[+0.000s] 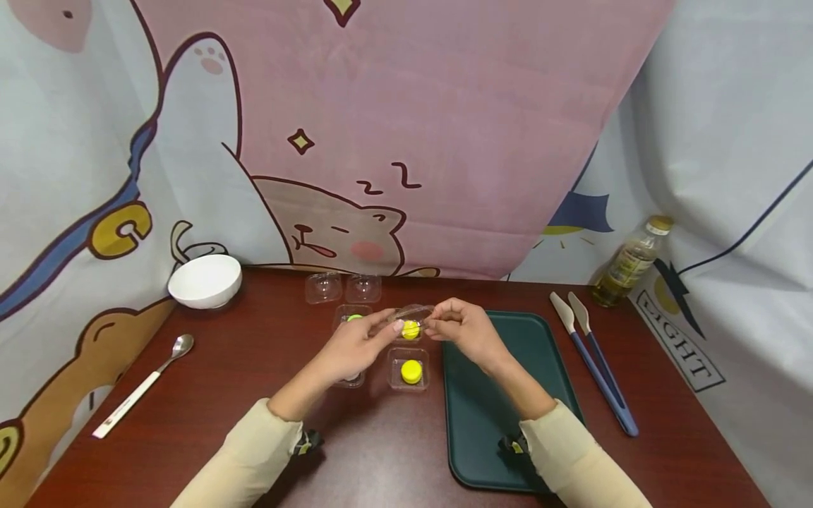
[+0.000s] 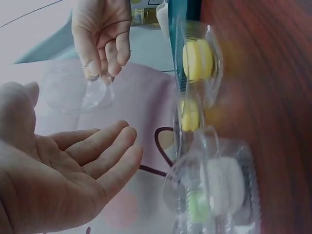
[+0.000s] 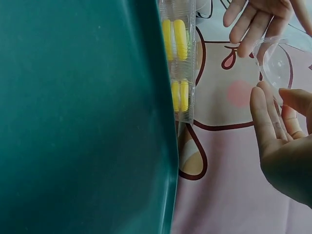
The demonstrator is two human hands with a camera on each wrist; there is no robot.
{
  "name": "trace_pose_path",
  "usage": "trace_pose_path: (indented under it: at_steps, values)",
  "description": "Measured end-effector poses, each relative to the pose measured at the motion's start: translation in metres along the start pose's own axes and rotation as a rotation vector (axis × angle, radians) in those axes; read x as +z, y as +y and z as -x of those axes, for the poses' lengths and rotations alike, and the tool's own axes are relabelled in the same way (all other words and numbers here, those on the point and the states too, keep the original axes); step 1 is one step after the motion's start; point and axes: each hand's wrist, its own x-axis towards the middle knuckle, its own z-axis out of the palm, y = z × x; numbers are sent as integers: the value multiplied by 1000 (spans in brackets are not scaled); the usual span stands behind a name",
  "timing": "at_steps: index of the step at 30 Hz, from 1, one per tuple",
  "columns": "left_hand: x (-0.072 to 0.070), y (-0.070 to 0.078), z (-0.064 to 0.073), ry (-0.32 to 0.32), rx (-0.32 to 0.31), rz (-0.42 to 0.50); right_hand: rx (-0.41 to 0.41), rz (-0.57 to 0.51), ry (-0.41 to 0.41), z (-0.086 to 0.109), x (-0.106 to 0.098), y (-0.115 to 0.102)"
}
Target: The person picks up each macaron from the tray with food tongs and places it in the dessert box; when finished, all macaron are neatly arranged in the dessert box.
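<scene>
Between both hands a clear domed plastic lid [image 1: 414, 310] hangs above the boxes. My right hand [image 1: 466, 333] pinches its right edge between thumb and fingers. At the lid's other side is my left hand [image 1: 352, 347], fingers extended and thumb apart in the left wrist view. Below them, a yellow macaron [image 1: 411, 372] sits in a clear plastic box [image 1: 395, 383], with another yellow macaron [image 1: 411, 330] in a box behind. Partly hidden by the left hand are a green macaron [image 1: 354, 317] and a white macaron [image 2: 227, 185], also in clear boxes.
Two clear domes [image 1: 344, 288] lie at the back. A dark green tray [image 1: 502, 423] is on the right, then blue-handled tongs [image 1: 600, 367] and an oil bottle [image 1: 629, 264]. On the left are a white bowl [image 1: 206, 282] and a spoon [image 1: 145, 386].
</scene>
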Motion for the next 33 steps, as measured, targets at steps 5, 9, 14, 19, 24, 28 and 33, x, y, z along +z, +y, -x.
trace_pose_path:
  at_steps: [5,9,14,19,24,28,33]
  values:
    - [3,0,-2,-62,-40,128,-34,6,-4,2,1,-2]
    - [2,-1,-2,-151,-67,285,-62,-8,2,2,1,-2]
    - [-1,-2,-2,-191,-98,343,-105,-7,24,2,1,-2]
    - [-1,-2,-3,-200,-113,354,-142,27,43,3,1,-1]
    - [1,-1,-2,-182,-147,347,-159,45,54,4,0,0]
    - [2,-1,-1,-162,-124,304,-167,106,52,6,-2,1]
    - [3,-4,-1,-118,-55,228,-148,250,15,9,-8,1]
